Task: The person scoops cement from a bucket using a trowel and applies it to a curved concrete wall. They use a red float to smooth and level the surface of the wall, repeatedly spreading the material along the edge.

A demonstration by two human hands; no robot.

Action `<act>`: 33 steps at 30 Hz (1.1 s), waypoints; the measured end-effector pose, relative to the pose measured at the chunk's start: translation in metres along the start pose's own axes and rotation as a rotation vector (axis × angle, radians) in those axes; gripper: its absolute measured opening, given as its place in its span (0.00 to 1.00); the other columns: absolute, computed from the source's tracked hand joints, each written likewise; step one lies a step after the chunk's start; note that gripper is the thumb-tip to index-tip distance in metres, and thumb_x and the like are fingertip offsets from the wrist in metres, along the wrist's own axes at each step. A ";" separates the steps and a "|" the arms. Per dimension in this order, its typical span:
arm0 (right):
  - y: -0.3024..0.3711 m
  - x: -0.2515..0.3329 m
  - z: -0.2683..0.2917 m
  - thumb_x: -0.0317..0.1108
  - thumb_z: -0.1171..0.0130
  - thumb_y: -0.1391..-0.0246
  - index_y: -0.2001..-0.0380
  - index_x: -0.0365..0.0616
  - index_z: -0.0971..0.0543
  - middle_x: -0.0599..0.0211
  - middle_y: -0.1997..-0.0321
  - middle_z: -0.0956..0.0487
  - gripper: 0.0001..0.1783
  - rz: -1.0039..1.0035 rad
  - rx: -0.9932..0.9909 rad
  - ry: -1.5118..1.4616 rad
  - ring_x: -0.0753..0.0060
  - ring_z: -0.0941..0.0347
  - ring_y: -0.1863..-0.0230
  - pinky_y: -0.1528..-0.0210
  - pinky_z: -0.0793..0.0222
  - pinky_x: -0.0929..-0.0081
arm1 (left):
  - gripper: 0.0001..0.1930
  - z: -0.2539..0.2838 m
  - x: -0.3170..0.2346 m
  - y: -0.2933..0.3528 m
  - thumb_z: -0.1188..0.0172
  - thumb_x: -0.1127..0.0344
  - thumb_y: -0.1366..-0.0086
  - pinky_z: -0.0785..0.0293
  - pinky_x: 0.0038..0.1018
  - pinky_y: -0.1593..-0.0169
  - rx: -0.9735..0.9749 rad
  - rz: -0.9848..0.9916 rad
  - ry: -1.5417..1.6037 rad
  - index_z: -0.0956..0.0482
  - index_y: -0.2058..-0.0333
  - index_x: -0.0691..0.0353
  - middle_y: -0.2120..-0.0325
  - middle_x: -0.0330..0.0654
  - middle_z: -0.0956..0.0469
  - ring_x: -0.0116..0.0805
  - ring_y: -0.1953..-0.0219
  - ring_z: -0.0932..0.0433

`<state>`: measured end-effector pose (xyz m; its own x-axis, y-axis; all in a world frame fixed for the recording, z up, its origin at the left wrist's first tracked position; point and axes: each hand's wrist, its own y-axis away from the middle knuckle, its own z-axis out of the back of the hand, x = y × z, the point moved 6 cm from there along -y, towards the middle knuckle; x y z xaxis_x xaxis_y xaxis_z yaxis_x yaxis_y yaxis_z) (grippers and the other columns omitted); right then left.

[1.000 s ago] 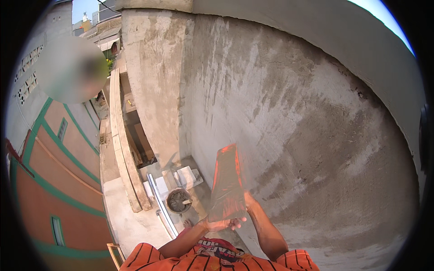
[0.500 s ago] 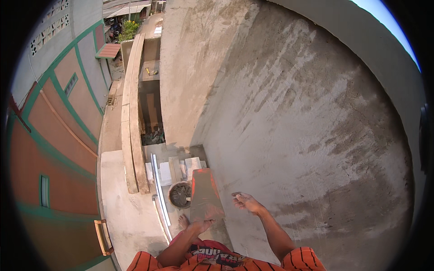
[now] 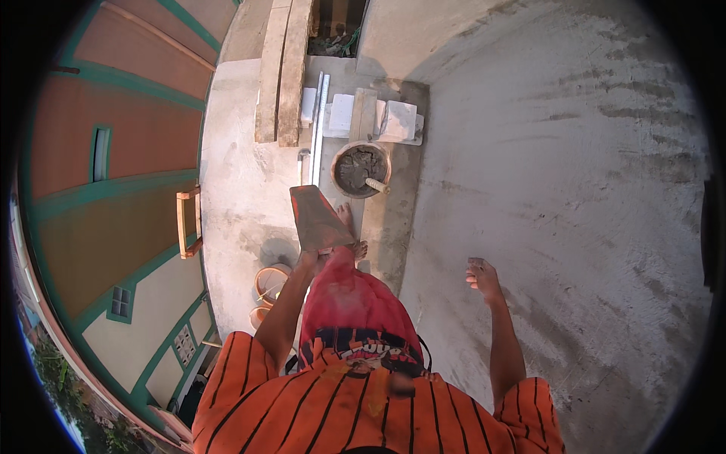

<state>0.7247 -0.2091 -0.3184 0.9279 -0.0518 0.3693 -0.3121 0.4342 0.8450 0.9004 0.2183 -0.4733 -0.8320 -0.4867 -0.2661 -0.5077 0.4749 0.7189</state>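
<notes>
My left hand (image 3: 308, 261) grips the wide lower end of a flat, tapered plastering board (image 3: 321, 219), dark grey with orange-red edges. The board is held out over the ground, left of my feet. Ahead of my feet stands a round bucket (image 3: 338, 178) of grey mortar (image 3: 361, 163). A pale tool handle (image 3: 376, 185) sticks out over its near right rim; the rest of that tool is sunk from sight. Beside the plastered wall (image 3: 544, 204) on the right, my right hand (image 3: 485, 280) is raised with loosely bent fingers, and I see nothing in it.
White blocks (image 3: 398, 119) and a short plank (image 3: 363, 113) lie beyond the bucket. Long metal straightedges (image 3: 319, 129) and thick timber beams (image 3: 290, 83) stretch away at the left. Orange-rimmed buckets (image 3: 271, 281) stand near my left arm. A wooden frame (image 3: 189, 223) sits by the painted building.
The view has tipped down toward my feet and body. My left hand has carried the board leftward from beside the mortar bucket. My right hand is farther out to the right.
</notes>
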 end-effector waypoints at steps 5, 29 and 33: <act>-0.085 -0.011 -0.093 0.42 0.45 0.40 0.48 0.41 0.25 0.60 0.57 0.21 0.21 0.035 0.190 0.251 0.71 0.23 0.64 0.59 0.29 0.72 | 0.09 0.036 0.031 0.009 0.43 0.60 0.35 0.30 0.29 0.65 -0.091 0.054 0.036 0.26 0.58 0.53 0.68 0.34 0.26 0.28 0.66 0.27; -0.401 0.075 -0.366 0.36 0.45 0.46 0.62 0.40 0.22 0.56 0.62 0.19 0.12 0.825 -0.147 1.371 0.57 0.24 0.56 0.55 0.30 0.59 | 0.14 0.163 0.147 -0.129 0.43 0.65 0.35 0.25 0.27 0.71 -0.065 -0.066 -0.440 0.28 0.52 0.60 0.68 0.40 0.23 0.31 0.72 0.23; -0.364 0.083 -0.307 0.39 0.45 0.43 0.57 0.39 0.25 0.55 0.63 0.19 0.16 0.588 0.079 1.313 0.58 0.22 0.57 0.56 0.27 0.60 | 0.15 0.167 0.157 -0.145 0.42 0.65 0.35 0.25 0.27 0.72 -0.080 -0.167 -0.355 0.28 0.52 0.60 0.69 0.40 0.22 0.32 0.73 0.23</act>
<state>0.9780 -0.0950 -0.7143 0.1630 0.9829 0.0855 -0.6786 0.0488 0.7329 0.8059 0.1958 -0.7263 -0.7724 -0.2623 -0.5784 -0.6348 0.3453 0.6912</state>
